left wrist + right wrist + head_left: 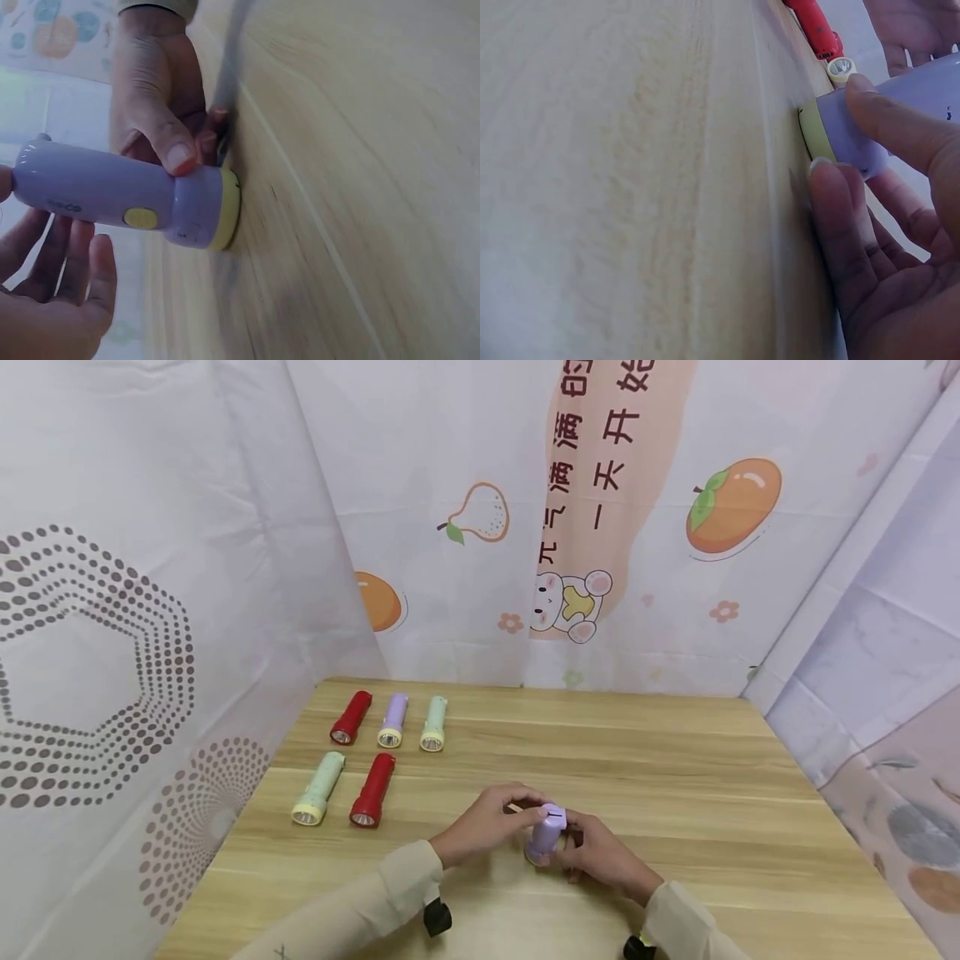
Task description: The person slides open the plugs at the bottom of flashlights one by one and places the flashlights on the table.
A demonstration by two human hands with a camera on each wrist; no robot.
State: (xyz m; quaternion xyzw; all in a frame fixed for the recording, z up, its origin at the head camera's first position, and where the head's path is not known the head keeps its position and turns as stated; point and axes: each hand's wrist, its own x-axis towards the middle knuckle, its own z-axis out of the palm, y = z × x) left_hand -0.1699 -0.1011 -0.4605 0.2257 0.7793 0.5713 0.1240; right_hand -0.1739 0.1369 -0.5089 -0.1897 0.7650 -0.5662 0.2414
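A purple flashlight (pixel 547 837) with a pale yellow rim stands upright between both hands, lens end down at the wooden table. My left hand (pixel 491 821) holds its upper part, thumb at the tail end and fingers against the body. Lower down, my right hand (pixel 604 857) grips the flashlight, its thumb (pixel 885 109) on the purple head just above the rim. A yellow switch (pixel 140 218) shows on the body in the left wrist view. The lens itself faces down and is hidden.
Left on the table (pixel 637 752) lie several flashlights: red (pixel 351 718), purple (pixel 393 720) and green (pixel 433 723) behind, green (pixel 318 789) and red (pixel 372 791) in front. Printed curtains (pixel 420 443) hang behind and at both sides.
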